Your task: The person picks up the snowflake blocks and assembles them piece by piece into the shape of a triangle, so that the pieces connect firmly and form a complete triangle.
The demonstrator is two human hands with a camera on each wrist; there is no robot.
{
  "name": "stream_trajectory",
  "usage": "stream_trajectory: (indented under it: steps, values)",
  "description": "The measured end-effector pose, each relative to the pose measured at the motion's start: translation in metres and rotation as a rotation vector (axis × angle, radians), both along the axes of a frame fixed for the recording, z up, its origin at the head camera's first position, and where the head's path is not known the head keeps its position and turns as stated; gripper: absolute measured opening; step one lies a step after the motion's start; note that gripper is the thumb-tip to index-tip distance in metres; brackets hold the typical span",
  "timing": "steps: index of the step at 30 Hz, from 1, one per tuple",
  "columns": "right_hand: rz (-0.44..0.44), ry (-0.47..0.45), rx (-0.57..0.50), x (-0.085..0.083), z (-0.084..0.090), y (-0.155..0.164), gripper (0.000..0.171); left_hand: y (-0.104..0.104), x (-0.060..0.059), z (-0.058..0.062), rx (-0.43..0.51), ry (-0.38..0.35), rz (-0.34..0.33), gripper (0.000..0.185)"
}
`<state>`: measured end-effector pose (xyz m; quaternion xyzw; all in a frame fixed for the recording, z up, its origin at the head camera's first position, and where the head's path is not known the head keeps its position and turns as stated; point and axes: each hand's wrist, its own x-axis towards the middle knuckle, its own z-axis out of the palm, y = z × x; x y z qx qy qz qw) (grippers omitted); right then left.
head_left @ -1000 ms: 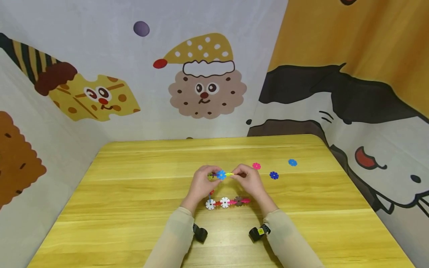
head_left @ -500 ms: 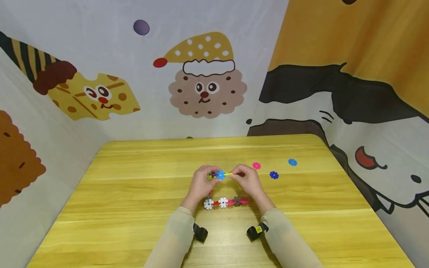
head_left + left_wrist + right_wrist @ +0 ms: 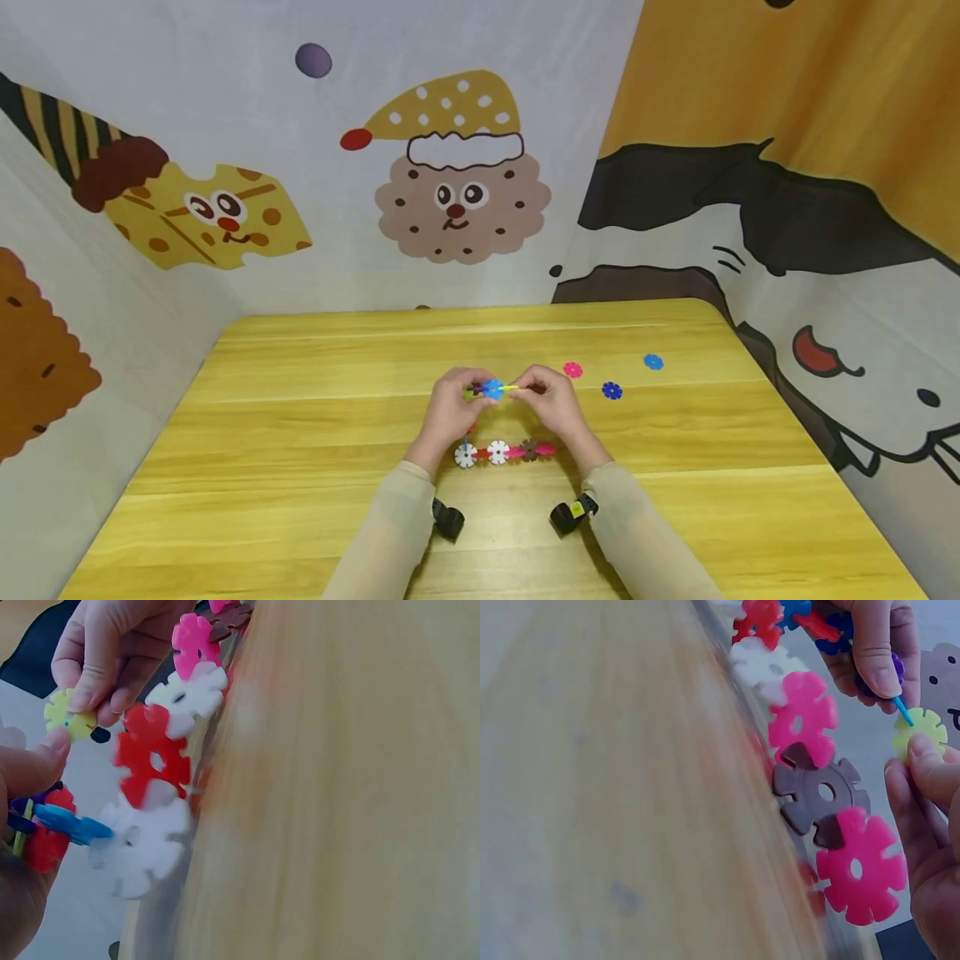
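Over the middle of the table, my left hand (image 3: 452, 408) pinches a light blue slotted flower disc (image 3: 492, 389). My right hand (image 3: 552, 404) pinches a yellow flower disc (image 3: 921, 731) by its edge. The yellow disc meets the rim of the light blue one, which shows edge-on in the right wrist view. Purple and dark blue discs (image 3: 836, 634) show by my left fingers. Below both hands runs a chain of interlocked discs: a white disc (image 3: 466, 456), a red disc (image 3: 154, 754), another white, pink, a brown disc (image 3: 821, 791) and pink. My left hand partly hides its left side.
Three loose discs lie beyond my right hand: a pink disc (image 3: 573, 369), a dark blue disc (image 3: 612, 391) and a lighter blue disc (image 3: 654, 362). The wooden table (image 3: 300, 467) meets a cartoon-printed curtain (image 3: 285, 150) behind and at the sides.
The chain below has shifted slightly left. The light blue and yellow discs have tilted a little between my fingers; both hands stay in nearly the same place.
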<state>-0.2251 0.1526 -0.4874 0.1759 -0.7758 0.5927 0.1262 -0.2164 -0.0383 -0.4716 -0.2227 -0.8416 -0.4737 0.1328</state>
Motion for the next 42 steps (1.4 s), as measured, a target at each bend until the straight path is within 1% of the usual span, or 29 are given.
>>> stream_trajectory:
  steps: [2,4,7,11,12,15,17,19,22,24,25,27,30,32,34,35,38,40,42]
  values:
    - [0.008,0.012,0.002,0.0,0.001,-0.001,0.01,-0.001,-0.001,0.0,-0.001,0.001,-0.005,0.027]
    - [0.017,-0.004,0.012,0.001,0.003,-0.002,0.009,-0.001,-0.001,0.001,-0.005,0.005,-0.012,0.027]
    - [0.032,-0.028,0.039,0.006,0.013,-0.005,0.008,-0.002,-0.002,0.002,-0.019,0.026,-0.017,0.028]
    - [0.043,-0.074,0.061,0.015,0.027,-0.008,0.01,-0.002,-0.002,0.005,-0.062,0.097,0.015,0.029]
    - [0.043,-0.086,0.061,0.015,0.029,-0.008,0.01,-0.002,-0.002,0.005,-0.076,0.119,0.027,0.029]
    - [0.048,-0.096,0.058,0.017,0.031,-0.007,0.011,-0.001,-0.003,0.006,-0.092,0.171,0.049,0.028]
    - [0.057,-0.091,0.054,0.016,0.032,-0.007,0.011,0.0,-0.004,0.007,-0.081,0.193,0.044,0.025]
    - [0.063,-0.08,0.04,0.011,0.024,-0.005,0.01,0.001,-0.005,0.007,-0.05,0.197,0.025,0.021]
    - [0.053,-0.06,0.048,0.003,0.013,-0.002,0.008,-0.001,-0.007,0.008,0.011,0.148,-0.041,0.014]
    - [0.042,-0.052,0.061,-0.002,0.006,0.0,0.008,-0.003,-0.009,0.01,0.03,0.08,-0.085,0.011]
    - [0.04,-0.05,0.069,-0.002,0.006,0.0,0.008,-0.004,-0.01,0.012,0.029,0.041,-0.107,0.009]
    - [0.034,-0.048,0.088,-0.002,0.008,0.0,0.007,-0.007,-0.012,0.017,-0.009,-0.029,-0.136,0.008]
    - [0.042,-0.046,0.092,0.004,0.02,-0.002,0.007,-0.01,-0.016,0.025,-0.072,-0.123,-0.164,0.007]
    - [0.043,-0.037,0.105,0.009,0.029,-0.005,0.007,-0.012,-0.018,0.029,-0.095,-0.175,-0.181,0.007]
    - [0.046,-0.04,0.109,0.012,0.035,-0.006,0.008,-0.014,-0.02,0.032,-0.094,-0.218,-0.195,0.007]
    - [0.047,-0.045,0.111,0.012,0.036,-0.006,0.008,-0.014,-0.021,0.033,-0.087,-0.233,-0.202,0.007]
    - [0.032,-0.069,0.135,0.006,0.024,0.002,0.01,-0.015,-0.024,0.033,-0.071,-0.254,-0.205,0.006]
    - [0.005,-0.084,0.151,-0.001,0.014,0.011,0.012,-0.016,-0.026,0.033,-0.067,-0.252,-0.199,0.006]
    - [-0.041,-0.082,0.186,-0.007,0.005,0.023,0.013,-0.017,-0.026,0.032,-0.066,-0.253,-0.19,0.007]
